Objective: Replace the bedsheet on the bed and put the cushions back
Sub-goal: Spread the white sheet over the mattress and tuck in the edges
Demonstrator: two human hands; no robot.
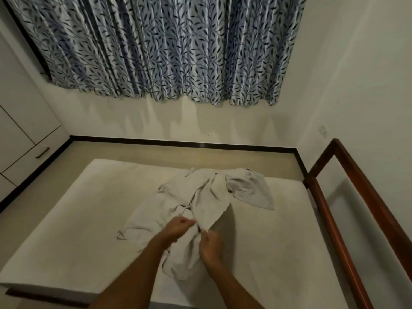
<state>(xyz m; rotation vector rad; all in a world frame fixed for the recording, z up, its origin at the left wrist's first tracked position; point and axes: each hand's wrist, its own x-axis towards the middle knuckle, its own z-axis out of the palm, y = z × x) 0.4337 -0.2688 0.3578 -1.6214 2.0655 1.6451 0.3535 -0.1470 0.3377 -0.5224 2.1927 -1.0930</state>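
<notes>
A crumpled pale grey bedsheet (207, 197) lies in a loose heap across the middle of the bare cream mattress (73, 230). My left hand (178, 227) pinches a fold of the bedsheet near its lower part. Just to the right, my right hand (210, 247) grips another fold of the same cloth. Both forearms reach in from the bottom edge. No cushions are in view.
A dark wooden bed rail (347, 219) runs along the right side of the mattress. A strip of floor (178, 153) separates the bed from the far wall, under a blue leaf-patterned curtain (167, 47). White cupboards (20, 134) stand at the left.
</notes>
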